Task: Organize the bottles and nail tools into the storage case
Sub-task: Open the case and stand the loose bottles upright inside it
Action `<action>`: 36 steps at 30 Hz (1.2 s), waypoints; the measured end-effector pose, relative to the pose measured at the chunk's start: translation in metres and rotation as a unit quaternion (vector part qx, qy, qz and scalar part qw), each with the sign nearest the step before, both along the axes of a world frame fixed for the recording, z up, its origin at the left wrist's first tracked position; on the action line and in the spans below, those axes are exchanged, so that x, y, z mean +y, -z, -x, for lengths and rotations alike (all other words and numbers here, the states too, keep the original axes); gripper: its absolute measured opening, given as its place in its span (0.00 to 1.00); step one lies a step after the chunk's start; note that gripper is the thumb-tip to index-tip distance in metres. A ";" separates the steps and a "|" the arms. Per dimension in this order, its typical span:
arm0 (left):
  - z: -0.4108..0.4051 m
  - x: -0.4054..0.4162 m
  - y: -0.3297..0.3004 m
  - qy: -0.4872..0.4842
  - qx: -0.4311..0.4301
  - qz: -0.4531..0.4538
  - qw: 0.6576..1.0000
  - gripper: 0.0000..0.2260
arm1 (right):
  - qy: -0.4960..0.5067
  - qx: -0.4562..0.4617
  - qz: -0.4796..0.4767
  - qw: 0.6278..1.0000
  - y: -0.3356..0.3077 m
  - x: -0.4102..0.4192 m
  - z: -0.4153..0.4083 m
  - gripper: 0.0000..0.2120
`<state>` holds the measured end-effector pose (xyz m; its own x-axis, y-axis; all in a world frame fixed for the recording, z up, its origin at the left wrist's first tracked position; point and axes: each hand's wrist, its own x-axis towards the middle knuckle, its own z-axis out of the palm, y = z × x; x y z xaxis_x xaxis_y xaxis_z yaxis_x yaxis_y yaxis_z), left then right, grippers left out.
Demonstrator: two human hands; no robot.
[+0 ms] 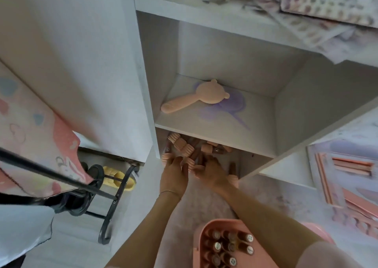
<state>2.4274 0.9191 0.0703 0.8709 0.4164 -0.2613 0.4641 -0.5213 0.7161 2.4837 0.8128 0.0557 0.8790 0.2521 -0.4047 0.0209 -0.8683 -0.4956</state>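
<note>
Our left hand (173,173) and right hand (208,170) reach among the jumbled brown pink-capped bottles (184,145); our fingers lie among them; grip unclear.

Loose bottles (185,147) in lowest shelf compartment (251,161), storage case (206,233) nearer.

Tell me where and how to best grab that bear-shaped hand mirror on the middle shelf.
Grip the bear-shaped hand mirror by its handle. It lies flat on the shelf with the handle pointing toward the open front-left corner, while the round head sits deeper and partly over a purple item. Come from the front, probably pinching the handle's sides near its free end, then lift.
</note>
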 end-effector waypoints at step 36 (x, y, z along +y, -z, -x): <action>0.135 -0.055 -0.104 -0.166 -0.231 0.149 0.947 0.10 | -0.002 0.004 -0.353 0.936 -0.150 -0.118 0.103 0.07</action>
<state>2.2925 0.8643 0.1741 0.7544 0.6556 -0.0322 0.1678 -0.1452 0.9751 2.3810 0.6947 0.2052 0.8747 0.4630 -0.1431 0.0174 -0.3252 -0.9455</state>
